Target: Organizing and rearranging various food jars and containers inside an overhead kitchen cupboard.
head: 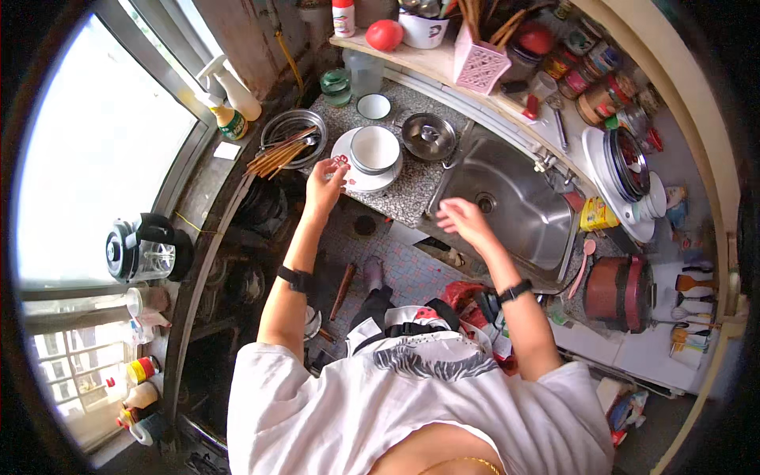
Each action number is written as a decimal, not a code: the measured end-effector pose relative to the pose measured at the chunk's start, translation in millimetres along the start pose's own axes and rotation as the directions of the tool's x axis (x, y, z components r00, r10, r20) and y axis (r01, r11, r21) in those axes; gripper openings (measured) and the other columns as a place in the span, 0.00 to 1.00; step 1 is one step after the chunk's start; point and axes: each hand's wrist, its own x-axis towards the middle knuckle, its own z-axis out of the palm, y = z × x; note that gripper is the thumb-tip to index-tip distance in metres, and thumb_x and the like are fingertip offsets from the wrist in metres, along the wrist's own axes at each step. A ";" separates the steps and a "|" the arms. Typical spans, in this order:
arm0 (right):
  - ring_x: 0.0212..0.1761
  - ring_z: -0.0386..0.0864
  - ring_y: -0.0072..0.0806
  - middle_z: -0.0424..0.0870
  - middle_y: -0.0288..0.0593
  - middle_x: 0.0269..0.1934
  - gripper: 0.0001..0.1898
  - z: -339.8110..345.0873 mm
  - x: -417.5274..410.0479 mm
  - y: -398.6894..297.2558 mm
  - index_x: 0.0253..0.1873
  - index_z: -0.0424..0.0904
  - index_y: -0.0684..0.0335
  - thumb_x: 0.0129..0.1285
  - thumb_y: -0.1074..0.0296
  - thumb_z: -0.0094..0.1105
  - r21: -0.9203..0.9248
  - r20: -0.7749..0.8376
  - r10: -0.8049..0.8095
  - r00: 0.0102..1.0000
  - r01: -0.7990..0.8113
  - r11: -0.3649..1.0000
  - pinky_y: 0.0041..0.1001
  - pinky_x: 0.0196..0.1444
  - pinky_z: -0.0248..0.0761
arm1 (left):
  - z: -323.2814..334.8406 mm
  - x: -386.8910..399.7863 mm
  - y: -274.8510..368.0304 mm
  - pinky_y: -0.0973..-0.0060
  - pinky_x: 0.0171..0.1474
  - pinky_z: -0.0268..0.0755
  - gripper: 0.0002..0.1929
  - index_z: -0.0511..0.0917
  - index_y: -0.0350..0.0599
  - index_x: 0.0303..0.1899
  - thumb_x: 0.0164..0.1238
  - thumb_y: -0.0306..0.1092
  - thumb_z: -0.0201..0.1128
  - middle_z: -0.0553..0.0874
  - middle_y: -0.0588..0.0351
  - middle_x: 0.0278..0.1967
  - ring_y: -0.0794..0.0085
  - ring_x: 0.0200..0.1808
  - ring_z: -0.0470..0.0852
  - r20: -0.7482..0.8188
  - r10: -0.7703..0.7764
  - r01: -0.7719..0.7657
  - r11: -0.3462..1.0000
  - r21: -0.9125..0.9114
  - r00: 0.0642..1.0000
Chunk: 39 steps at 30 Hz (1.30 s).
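Note:
My left hand (326, 185) is at the left edge of a stack of white plates (386, 180) with red decoration, its fingers bent over the rim; whether they touch it is unclear. White bowls (375, 148) are stacked on the plates. My right hand (463, 218), slightly blurred, hangs with fingers apart and nothing in them, over the near left edge of the stainless steel sink (522, 202). Behind the plates are a small bowl (374, 107) and a metal pan (428, 136). Wooden chopsticks (279, 155) and a spoon lie across metal basins (306, 119) left of the plates.
A shelf (427, 56) with jars, a pink utensil holder (480, 64) and a white container runs behind the counter. Right of the sink are a pink spoon (585, 264), a red cooker (617, 294) and stacked dishes (617, 178). Spray bottles (234, 95) and a blender jug (148, 252) line the window side.

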 end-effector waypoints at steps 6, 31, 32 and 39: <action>0.42 0.90 0.38 0.85 0.56 0.52 0.28 71.4 126.7 -48.6 0.67 0.71 0.69 0.79 0.48 0.57 0.001 0.059 0.175 0.983 -0.175 0.985 0.35 0.40 0.87 | -4.0 55.7 -4.7 0.72 0.40 0.86 0.32 0.67 0.36 0.73 0.78 0.46 0.66 0.86 0.52 0.46 0.67 0.40 0.90 0.101 -0.141 0.146 0.989 -0.040 0.985; 0.55 0.88 0.49 0.89 0.62 0.52 0.27 38.7 103.3 -46.5 0.71 0.72 0.69 0.73 0.62 0.61 -0.198 -0.195 -0.379 0.904 0.343 0.918 0.42 0.58 0.77 | 85.2 27.1 10.7 0.66 0.78 0.56 0.44 0.54 0.37 0.79 0.57 0.20 0.58 0.69 0.42 0.69 0.54 0.76 0.65 0.309 0.282 -0.339 0.929 0.149 0.908; 0.56 0.87 0.52 0.88 0.63 0.53 0.29 18.9 86.9 -50.2 0.75 0.69 0.68 0.74 0.62 0.60 -0.211 -0.215 -0.395 0.893 0.352 0.912 0.42 0.59 0.77 | 101.8 18.3 22.3 0.65 0.79 0.54 0.45 0.54 0.37 0.79 0.55 0.19 0.60 0.68 0.40 0.70 0.53 0.77 0.64 0.348 0.348 -0.423 0.890 0.168 0.870; 0.74 0.71 0.59 0.71 0.63 0.73 0.40 -92.5 17.0 -37.6 0.83 0.55 0.61 0.66 0.84 0.52 -0.616 -0.133 -0.677 0.724 0.474 0.629 0.45 0.71 0.70 | 212.4 -15.7 6.5 0.62 0.83 0.49 0.52 0.47 0.36 0.81 0.57 0.19 0.70 0.61 0.35 0.78 0.44 0.82 0.57 0.463 0.449 -0.519 0.855 0.028 0.764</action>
